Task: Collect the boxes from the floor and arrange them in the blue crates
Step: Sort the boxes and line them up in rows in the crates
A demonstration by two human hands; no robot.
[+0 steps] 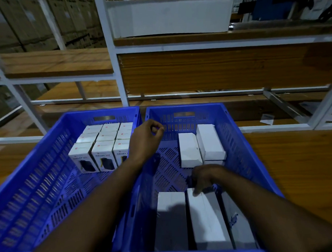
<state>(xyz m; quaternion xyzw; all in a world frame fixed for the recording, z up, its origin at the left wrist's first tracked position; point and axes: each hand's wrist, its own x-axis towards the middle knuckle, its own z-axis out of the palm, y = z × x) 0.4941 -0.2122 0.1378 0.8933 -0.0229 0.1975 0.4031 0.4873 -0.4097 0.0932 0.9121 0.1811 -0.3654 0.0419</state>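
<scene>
Three white boxes are laid side by side at the near wall of the right blue crate (255,148): a flat box (171,219) on the left, a middle box (207,219) tilted on edge, and a printed box (237,226) against the right wall. The far end of the middle box is gripped from above by the right hand (203,177), fingers curled over its top edge. The left hand (145,138) is held above the rim between the two crates, fingers loosely curled, nothing held. Two more white boxes (200,146) are seen in the far right corner of the same crate, well apart from both hands. The left blue crate (35,177) is set touching the right one; rows of upright white boxes marked HALLEY (103,142) are packed in its far right corner, just left of the left forearm. Both crates are carried on a wooden shelf (293,160) of a white metal rack (115,53).
</scene>
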